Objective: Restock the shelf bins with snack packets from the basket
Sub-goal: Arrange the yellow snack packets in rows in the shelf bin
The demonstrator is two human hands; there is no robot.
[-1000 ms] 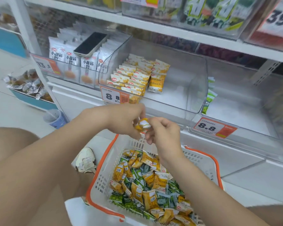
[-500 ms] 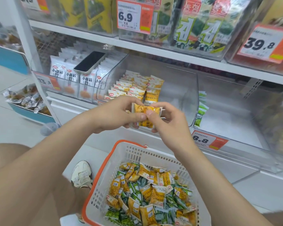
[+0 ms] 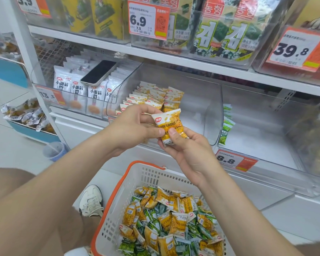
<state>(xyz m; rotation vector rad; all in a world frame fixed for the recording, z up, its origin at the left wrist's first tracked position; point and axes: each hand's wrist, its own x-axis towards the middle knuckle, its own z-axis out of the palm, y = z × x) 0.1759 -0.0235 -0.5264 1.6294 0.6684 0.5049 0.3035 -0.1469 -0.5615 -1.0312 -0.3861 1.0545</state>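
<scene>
A yellow snack packet (image 3: 171, 124) is held upright in front of the shelf, gripped from both sides. My left hand (image 3: 135, 124) pinches its left edge, and my right hand (image 3: 187, 154) holds its lower end with the thumb on the front. Behind it stands a clear bin (image 3: 209, 108) with rows of the same yellow packets (image 3: 151, 97) in its left half. Below my hands sits a white basket with an orange rim (image 3: 118, 193), filled with several yellow and green packets (image 3: 166, 218).
The clear bin to the right (image 3: 266, 141) holds a few green packets (image 3: 226, 124) at its left wall. A phone (image 3: 98, 72) lies on white packets in the left bin. A cup (image 3: 54, 151) and a white shoe (image 3: 91, 200) are on the floor.
Both hands have risen from just above the basket to the front of the yellow-packet bin. The packet, bunched between my fingers before, now stands upright and faces me.
</scene>
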